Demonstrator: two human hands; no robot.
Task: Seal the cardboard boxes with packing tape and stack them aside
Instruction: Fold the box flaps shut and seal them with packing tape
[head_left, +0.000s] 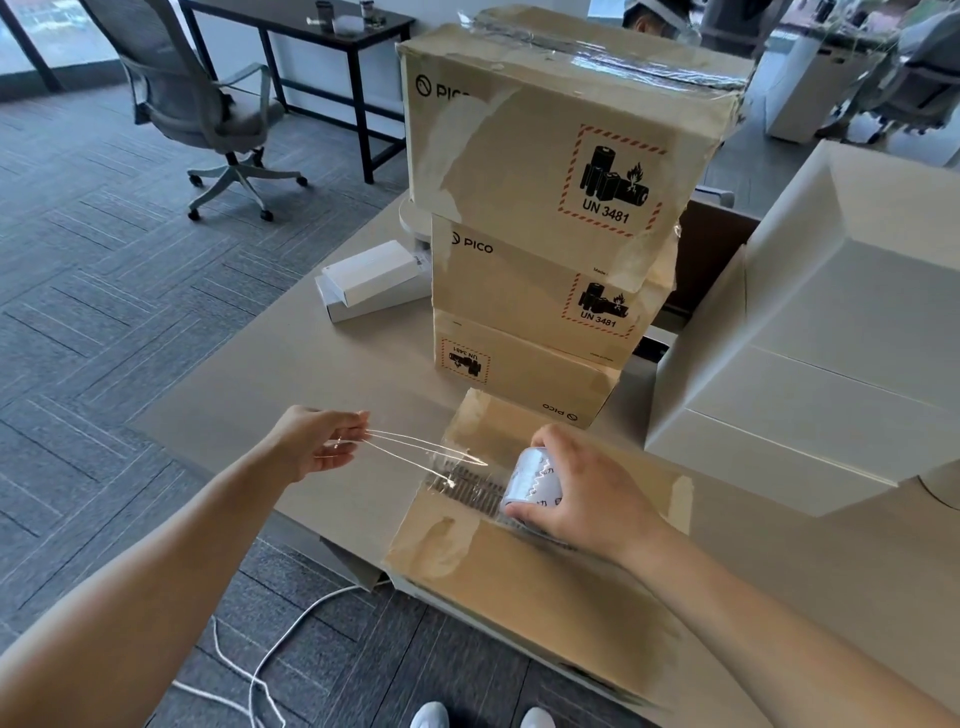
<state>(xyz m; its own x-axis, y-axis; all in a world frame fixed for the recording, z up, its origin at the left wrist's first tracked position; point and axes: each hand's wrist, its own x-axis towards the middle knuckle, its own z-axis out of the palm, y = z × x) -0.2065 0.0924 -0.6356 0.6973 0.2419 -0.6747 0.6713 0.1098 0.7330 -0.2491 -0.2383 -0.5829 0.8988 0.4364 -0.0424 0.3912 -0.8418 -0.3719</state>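
A: What do the hands do?

B: The left hand (317, 441) pinches the free end of the tape (415, 449) between thumb and fingertips, and its fingers are nearly straight. The right hand (587, 488) grips the roll (535, 480) from above, with fingers curled round it.

A: How does the tape look?

B: It is clear. It runs as a narrow, twisted strip from the roll to the left hand, over the left edge of the box.

A: Where is the box?

B: The box (519, 571) lies at the near edge of the bench (249, 395), under the right hand. Its top flaps are folded down, with a dark gap between them beside the roll. Pale tape marks show on the flaps. Just behind it stands a stack (545, 208) of three boxes, and the top one has tape across its lid.
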